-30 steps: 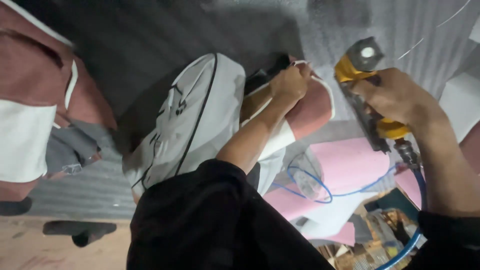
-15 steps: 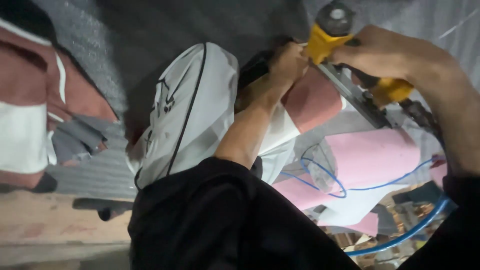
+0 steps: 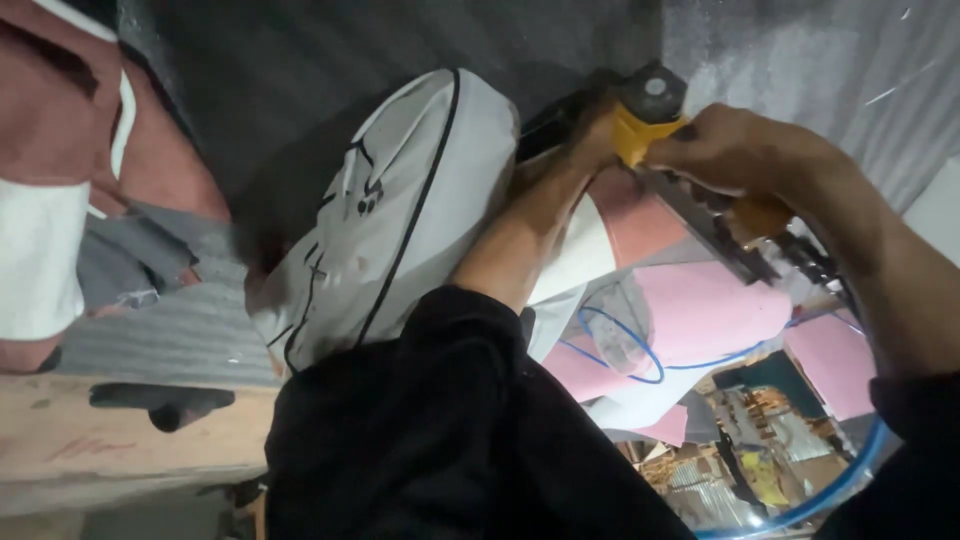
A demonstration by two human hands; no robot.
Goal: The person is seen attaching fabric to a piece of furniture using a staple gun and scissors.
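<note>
My right hand (image 3: 745, 150) grips a yellow and black pneumatic staple gun (image 3: 690, 170), its head pressed down near the edge of a white upholstered cushion with black piping (image 3: 400, 215). My left hand (image 3: 590, 135) reaches in under the gun's head and presses on the fabric by the cushion's edge; its fingers are mostly hidden by the tool. My black sleeve (image 3: 450, 430) fills the lower middle of the view. A blue air hose (image 3: 840, 480) runs from the gun's handle downward.
Pink and white fabric pieces (image 3: 710, 310) lie below the gun. Grey fabric (image 3: 800, 50) spreads behind. A reddish and white upholstered piece (image 3: 50, 200) sits at left, above a wooden board (image 3: 110, 440). Cluttered scraps (image 3: 760, 450) lie at lower right.
My right hand has swung the staple gun leftward and brought its head down next to my left hand at the cushion's edge. The view has shifted slightly.
</note>
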